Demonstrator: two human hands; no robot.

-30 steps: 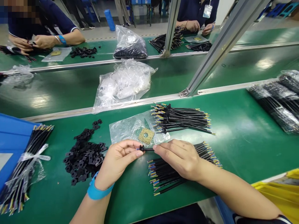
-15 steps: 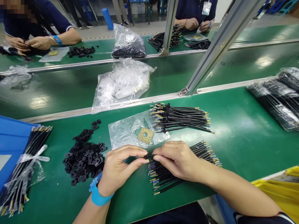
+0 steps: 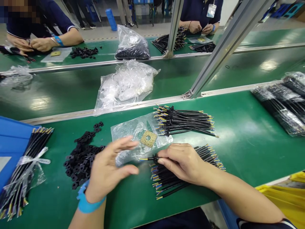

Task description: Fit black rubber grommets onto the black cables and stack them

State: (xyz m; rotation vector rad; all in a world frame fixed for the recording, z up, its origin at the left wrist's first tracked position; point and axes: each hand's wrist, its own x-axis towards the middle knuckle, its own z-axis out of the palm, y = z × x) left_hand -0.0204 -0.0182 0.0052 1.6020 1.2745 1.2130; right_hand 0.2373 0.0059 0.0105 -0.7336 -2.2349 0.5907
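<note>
In the head view, the left hand had let go: half a second earlier it pinched the black clip on the cable, and now its thumb and fingers were spread, farther left and apart from the cable. The right hand pinched the cable close behind the clip, which had come to sit at its fingertips, with the wire ends pointing left past it. The cable was just above the tabletop, near the left ends of the loose cables. The clipped cables, the sponge and the clear bag lay as before.

The left hand was blurred and covered the right edge of the clip pile. The right hand hid the rest of the held cable and part of the loose cables. The blue bin was cut off at the left edge.
</note>
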